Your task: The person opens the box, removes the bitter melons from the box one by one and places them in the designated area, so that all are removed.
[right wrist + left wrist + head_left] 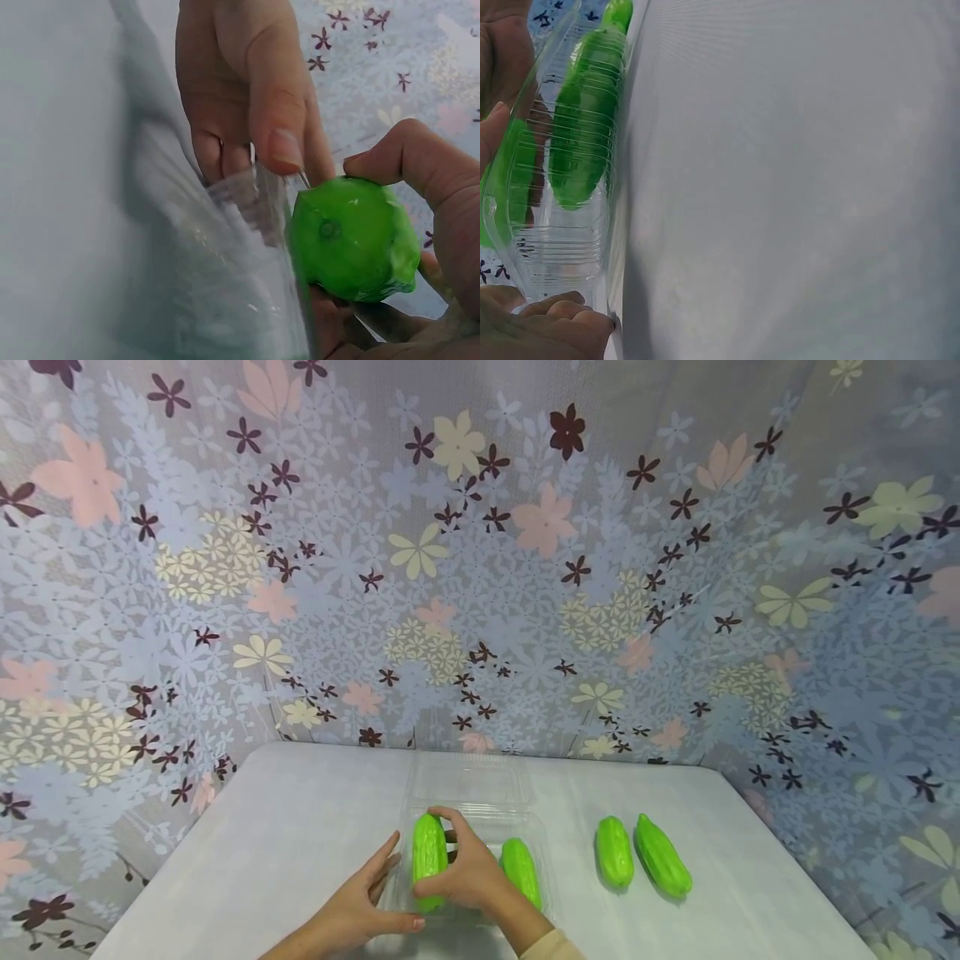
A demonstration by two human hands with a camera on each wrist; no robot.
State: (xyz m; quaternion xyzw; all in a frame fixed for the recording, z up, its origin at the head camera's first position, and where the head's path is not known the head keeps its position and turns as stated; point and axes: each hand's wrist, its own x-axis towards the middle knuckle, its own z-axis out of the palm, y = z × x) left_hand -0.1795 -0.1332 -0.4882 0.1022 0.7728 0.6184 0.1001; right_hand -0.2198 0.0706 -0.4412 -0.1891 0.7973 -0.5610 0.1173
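A bright green ridged gourd (429, 860) is held in my right hand (468, 868), fingers and thumb around it, over the left side of a clear plastic container (550, 860). The right wrist view shows the rounded end of this gourd (352, 236) beside the plastic wall. My left hand (360, 902) holds the container's near left corner, thumb along the front and fingers on the left side. Inside, on the right, lies a second green gourd (521, 870), partly hidden by my right wrist; it shows through the ribbed wall in the left wrist view.
The container's clear lid (471, 779) lies folded back behind it. Two more green gourds, a shorter one (615, 852) and a pointed one (663, 857), lie to the right on the white-covered table (315, 810). Behind the table hangs a flowered cloth (480, 610).
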